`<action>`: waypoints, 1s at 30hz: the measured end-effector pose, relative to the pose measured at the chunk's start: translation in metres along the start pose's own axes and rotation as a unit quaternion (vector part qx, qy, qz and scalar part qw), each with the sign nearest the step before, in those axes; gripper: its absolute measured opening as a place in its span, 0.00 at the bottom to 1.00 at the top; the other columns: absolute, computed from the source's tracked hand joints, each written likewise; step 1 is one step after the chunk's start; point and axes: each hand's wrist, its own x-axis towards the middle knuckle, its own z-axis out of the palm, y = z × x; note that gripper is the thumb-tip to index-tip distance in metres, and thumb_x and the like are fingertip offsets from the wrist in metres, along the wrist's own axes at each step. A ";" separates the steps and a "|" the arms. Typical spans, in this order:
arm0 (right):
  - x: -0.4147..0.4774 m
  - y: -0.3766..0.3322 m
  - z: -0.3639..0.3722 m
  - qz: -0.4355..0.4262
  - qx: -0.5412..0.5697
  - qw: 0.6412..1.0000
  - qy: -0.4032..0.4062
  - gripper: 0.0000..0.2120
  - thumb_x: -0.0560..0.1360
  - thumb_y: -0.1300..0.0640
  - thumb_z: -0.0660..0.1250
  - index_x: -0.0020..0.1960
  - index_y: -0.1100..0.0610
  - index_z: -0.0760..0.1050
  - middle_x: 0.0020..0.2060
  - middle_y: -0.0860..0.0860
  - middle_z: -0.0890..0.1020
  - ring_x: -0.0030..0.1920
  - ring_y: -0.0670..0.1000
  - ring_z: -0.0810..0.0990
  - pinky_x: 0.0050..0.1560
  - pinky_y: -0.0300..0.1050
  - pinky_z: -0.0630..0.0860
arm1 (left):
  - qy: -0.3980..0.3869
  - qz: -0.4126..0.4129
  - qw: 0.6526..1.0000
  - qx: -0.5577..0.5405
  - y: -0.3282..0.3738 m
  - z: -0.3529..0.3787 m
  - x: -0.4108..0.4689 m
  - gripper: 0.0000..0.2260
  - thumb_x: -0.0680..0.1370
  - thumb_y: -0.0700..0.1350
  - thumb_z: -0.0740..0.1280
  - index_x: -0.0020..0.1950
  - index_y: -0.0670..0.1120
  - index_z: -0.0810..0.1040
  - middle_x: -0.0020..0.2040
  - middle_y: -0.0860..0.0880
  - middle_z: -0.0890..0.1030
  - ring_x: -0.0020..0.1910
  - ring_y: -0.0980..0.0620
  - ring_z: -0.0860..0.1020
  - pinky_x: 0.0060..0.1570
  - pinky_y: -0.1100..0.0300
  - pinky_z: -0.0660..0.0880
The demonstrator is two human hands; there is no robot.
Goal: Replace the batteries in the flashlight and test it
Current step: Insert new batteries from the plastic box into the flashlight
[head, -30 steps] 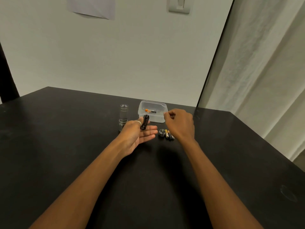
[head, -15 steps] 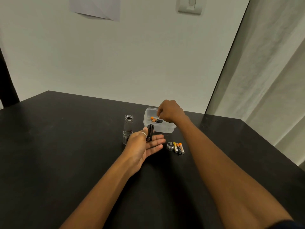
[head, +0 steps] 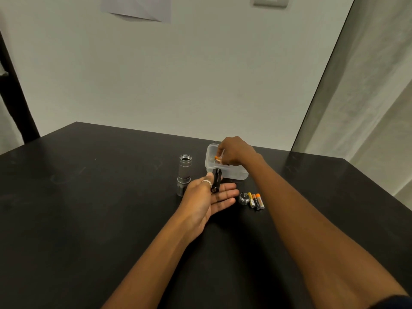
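The holder (head: pixel 216 180) is pinned upright-ish by the thumb against the straight fingers of the left hand (head: pixel 208 198), its long axis running away from the body, far end tipped up toward the tub (head: pixel 234 175). Just beyond that end the right hand (head: pixel 236 150) is reached into the tub, fingertips closed on what looks like a battery (head: pixel 217 158), only its orange tip being shown. So the battery lies straight ahead of the holder and slightly right, and the right hand is far the nearer to it. A short draw back toward the body is judged to be all that is needed, with the battery turned to lie along the holder's axis.

The flashlight body (head: pixel 184 175) is stood on the table (head: pixel 89 197) just left of the left hand. The cap (head: pixel 244 198) and three loose batteries (head: pixel 256 201) are laid just right of it.

Against a second ago, the right hand is seen carried from beside the left hand out into the tub. Since half a second ago its fingers are lowered onto the battery. The holder is kept as it was.
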 end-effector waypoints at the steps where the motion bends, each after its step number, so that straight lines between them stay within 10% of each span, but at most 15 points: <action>1: -0.005 -0.001 -0.006 -0.004 0.019 1.000 0.018 0.11 0.77 0.59 0.70 0.58 0.52 0.83 0.60 0.53 0.82 0.57 0.55 0.81 0.58 0.51 0.79 | 0.000 -0.003 1.000 0.000 0.001 0.000 0.000 0.16 0.87 0.48 0.54 0.66 0.40 0.74 0.48 0.40 0.88 0.48 0.44 0.87 0.38 0.57 0.83; 9: -0.094 -0.009 -0.034 0.007 0.296 0.928 0.225 0.09 0.76 0.60 0.67 0.54 0.50 0.80 0.40 0.49 0.86 0.43 0.47 0.85 0.46 0.46 0.82 | 0.006 -0.010 1.000 0.005 0.005 0.004 -0.009 0.17 0.87 0.48 0.54 0.63 0.39 0.76 0.48 0.40 0.88 0.47 0.45 0.87 0.37 0.57 0.83; 15: -0.164 -0.021 -0.003 0.023 0.461 0.834 0.304 0.08 0.77 0.59 0.73 0.49 0.49 0.77 0.45 0.46 0.84 0.45 0.45 0.86 0.40 0.38 0.83 | 0.001 0.006 1.000 0.016 0.005 0.006 -0.014 0.16 0.88 0.47 0.53 0.62 0.39 0.76 0.46 0.40 0.88 0.46 0.46 0.88 0.38 0.58 0.83; 30: -0.185 -0.040 0.029 -0.065 0.306 0.872 0.377 0.02 0.76 0.61 0.73 0.47 0.58 0.80 0.43 0.49 0.85 0.45 0.44 0.84 0.44 0.33 0.79 | -0.007 0.028 0.997 0.067 0.001 0.004 -0.013 0.17 0.88 0.46 0.53 0.58 0.41 0.80 0.40 0.47 0.87 0.34 0.55 0.85 0.36 0.60 0.81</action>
